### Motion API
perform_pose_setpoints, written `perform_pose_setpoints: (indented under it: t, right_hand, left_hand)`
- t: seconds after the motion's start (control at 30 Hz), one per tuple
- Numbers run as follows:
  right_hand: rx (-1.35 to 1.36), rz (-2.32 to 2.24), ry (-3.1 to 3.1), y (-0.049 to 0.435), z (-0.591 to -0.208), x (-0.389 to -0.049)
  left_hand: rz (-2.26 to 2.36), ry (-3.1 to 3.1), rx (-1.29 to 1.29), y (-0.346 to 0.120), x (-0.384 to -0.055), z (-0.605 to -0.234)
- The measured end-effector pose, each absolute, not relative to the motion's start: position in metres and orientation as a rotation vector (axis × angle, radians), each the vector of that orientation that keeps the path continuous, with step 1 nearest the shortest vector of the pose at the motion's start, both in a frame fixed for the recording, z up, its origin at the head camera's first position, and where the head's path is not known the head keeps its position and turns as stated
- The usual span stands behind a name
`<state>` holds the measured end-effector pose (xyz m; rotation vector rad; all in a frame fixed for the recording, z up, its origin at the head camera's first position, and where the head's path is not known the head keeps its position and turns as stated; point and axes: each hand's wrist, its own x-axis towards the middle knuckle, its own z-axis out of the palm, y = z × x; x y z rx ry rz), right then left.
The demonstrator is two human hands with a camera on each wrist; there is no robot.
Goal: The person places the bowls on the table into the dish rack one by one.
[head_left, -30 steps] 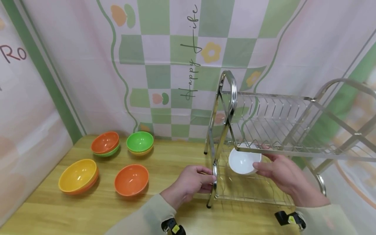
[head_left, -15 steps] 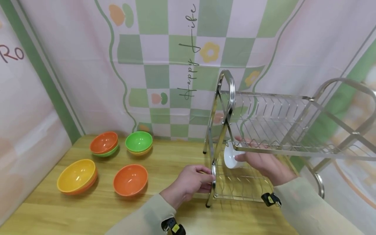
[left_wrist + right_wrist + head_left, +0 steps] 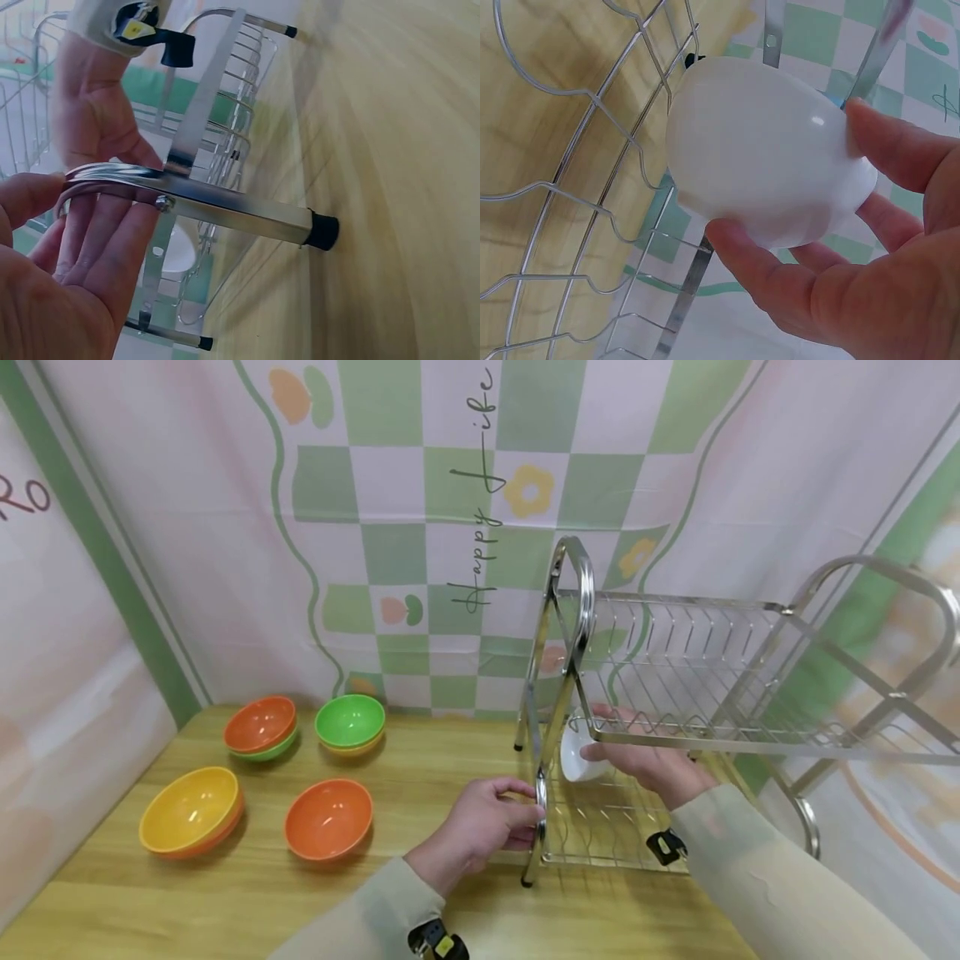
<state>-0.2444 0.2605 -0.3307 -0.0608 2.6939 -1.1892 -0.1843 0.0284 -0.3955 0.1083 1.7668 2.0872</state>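
Rack (image 3: 735, 746) gripped in our left hand (image 3: 491, 818); white bowl (image 3: 754, 146) in our right hand's (image 3: 648, 762) grasp, near the rack's left edge.

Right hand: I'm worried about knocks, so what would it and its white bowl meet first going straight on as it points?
Likely the rack's left end frame, with the white bowl touching first; depth is unclear, though.

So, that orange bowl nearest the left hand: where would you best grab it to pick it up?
Probably by the right side of its rim, coming down from above, thumb inside and fingers against the outer wall. The orange bowl sits upright on the table, its mouth open upward and its wall flaring outward, and that side faces the left hand.
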Motion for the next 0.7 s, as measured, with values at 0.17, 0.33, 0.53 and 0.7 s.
perform_pose_setpoints:
  t: [0.17,0.33,0.53,0.7]
  right_hand:
    - [-0.059,-1.211,2.667,0.256,-0.331,-0.246]
    - [-0.025,-1.222,2.59,0.251,-0.33,-0.247]
    - [-0.021,-1.214,2.61,0.246,-0.332,-0.248]
    - [-0.013,-1.221,2.597,0.241,-0.333,-0.248]
  left_hand:
    - [2.13,1.773,0.104,0.03,-0.182,-0.398]
    - [2.165,1.801,0.112,0.03,-0.179,-0.398]
    - [2.179,1.809,0.118,0.03,-0.178,-0.4]
    - [2.183,1.798,0.113,0.03,-0.177,-0.4]
